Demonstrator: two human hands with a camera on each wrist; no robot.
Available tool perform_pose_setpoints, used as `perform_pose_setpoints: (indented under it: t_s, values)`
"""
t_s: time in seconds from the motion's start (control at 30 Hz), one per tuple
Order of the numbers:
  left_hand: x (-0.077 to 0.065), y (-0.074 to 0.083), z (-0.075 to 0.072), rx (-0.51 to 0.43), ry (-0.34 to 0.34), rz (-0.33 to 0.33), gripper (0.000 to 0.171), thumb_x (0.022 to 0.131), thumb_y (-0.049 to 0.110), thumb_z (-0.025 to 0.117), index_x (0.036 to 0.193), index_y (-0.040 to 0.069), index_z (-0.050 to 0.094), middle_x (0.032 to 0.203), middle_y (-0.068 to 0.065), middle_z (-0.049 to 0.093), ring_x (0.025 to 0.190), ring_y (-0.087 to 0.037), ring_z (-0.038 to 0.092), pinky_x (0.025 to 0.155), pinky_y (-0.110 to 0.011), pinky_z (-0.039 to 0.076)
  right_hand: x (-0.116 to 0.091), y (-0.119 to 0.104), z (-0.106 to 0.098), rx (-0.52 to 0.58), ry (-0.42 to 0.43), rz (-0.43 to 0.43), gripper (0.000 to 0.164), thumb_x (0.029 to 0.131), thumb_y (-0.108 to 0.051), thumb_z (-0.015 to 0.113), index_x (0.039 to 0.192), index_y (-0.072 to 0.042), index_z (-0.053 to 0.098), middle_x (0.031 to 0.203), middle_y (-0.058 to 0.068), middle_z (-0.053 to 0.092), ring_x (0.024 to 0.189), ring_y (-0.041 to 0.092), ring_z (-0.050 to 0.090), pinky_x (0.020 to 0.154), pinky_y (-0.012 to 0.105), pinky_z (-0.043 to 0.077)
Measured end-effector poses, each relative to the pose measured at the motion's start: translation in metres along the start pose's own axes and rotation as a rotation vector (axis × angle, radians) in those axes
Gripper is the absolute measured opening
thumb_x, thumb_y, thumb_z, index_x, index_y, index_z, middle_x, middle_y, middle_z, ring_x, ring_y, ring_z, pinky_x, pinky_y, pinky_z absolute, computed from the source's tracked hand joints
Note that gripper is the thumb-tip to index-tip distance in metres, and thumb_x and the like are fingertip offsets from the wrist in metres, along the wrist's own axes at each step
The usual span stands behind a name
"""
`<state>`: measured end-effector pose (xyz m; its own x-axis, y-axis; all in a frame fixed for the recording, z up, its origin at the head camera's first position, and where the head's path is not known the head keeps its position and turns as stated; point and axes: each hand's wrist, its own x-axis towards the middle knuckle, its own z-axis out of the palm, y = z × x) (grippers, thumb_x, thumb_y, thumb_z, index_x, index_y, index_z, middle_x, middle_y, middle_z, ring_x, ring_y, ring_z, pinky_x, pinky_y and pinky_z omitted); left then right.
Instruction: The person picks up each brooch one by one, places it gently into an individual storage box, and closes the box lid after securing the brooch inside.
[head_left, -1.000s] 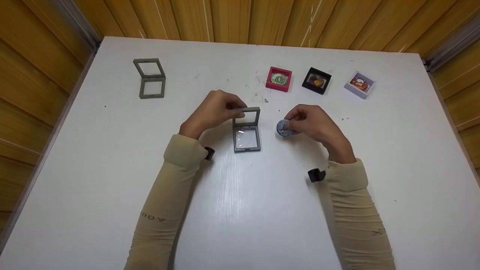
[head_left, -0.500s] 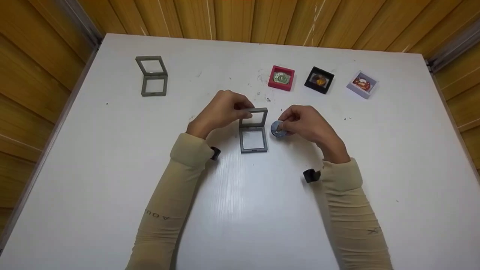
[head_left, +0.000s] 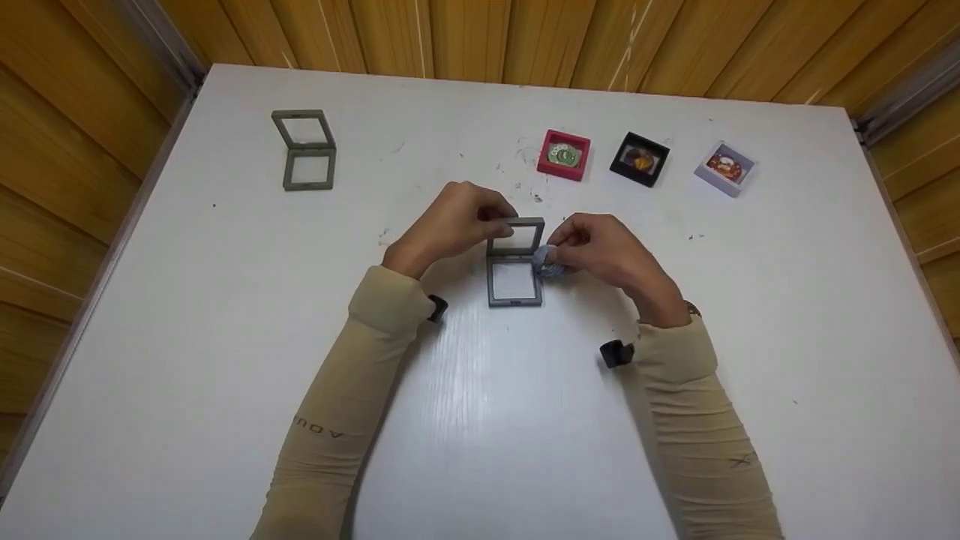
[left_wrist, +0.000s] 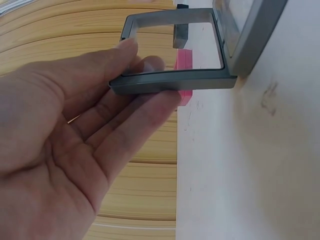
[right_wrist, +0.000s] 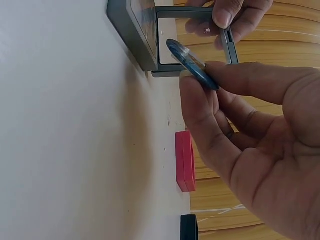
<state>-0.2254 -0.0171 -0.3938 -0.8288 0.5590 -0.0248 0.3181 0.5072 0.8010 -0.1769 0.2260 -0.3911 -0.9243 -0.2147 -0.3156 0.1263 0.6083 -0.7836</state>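
Observation:
My left hand (head_left: 461, 225) pinches the raised lid of a grey hinged display case (head_left: 515, 304) between thumb and fingers. The lower half of that case lies flat on the table, its clear film window facing up. In my right hand (head_left: 604, 247) a round blue badge (head_left: 547, 262) is pinched at its edge by thumb and forefinger. The badge (right_wrist: 192, 65) is tilted in the right wrist view, close to the right side of the case near its hinge. I cannot tell whether it touches the case.
A second grey case (head_left: 309, 169) stands open at the back left. Along the back right are a red case (head_left: 564, 174), a black case (head_left: 639, 178) and a lilac case (head_left: 721, 184), each with a round badge inside. The white table (head_left: 465, 450) ends at wooden panels (head_left: 465, 37).
My right hand has brought the blue badge left, up to the grey case's right edge. My left hand keeps hold of the lid; it and the case appear slightly further right.

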Motion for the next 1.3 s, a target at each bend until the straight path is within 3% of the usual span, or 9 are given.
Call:
perform_pose_setpoints:
  t_s: [0.4, 1.3]
  values:
    - [0.002, 0.0, 0.006, 0.009, 0.009, 0.02, 0.018, 0.098, 0.007, 0.078, 0.115, 0.004, 0.08, 0.101, -0.005, 0.076, 0.087, -0.015, 0.064, 0.082, -0.027, 0.053, 0.002, 0.0, 0.009, 0.025, -0.027, -0.037, 0.015, 0.097, -0.01, 0.075, 0.108, 0.001, 0.072, 0.095, 0.008, 0.069, 0.087, 0.018, 0.062, 0.077, 0.025, 0.051]
    - [0.002, 0.0, 0.01, 0.016, 0.022, 0.033, 0.017, 0.099, 0.009, 0.077, 0.116, 0.005, 0.08, 0.101, -0.004, 0.076, 0.087, -0.014, 0.064, 0.08, -0.026, 0.053, 0.007, 0.001, 0.027, -0.052, -0.043, -0.033, 0.016, 0.095, -0.009, 0.074, 0.109, -0.001, 0.073, 0.096, 0.008, 0.068, 0.088, 0.021, 0.059, 0.077, 0.031, 0.049]
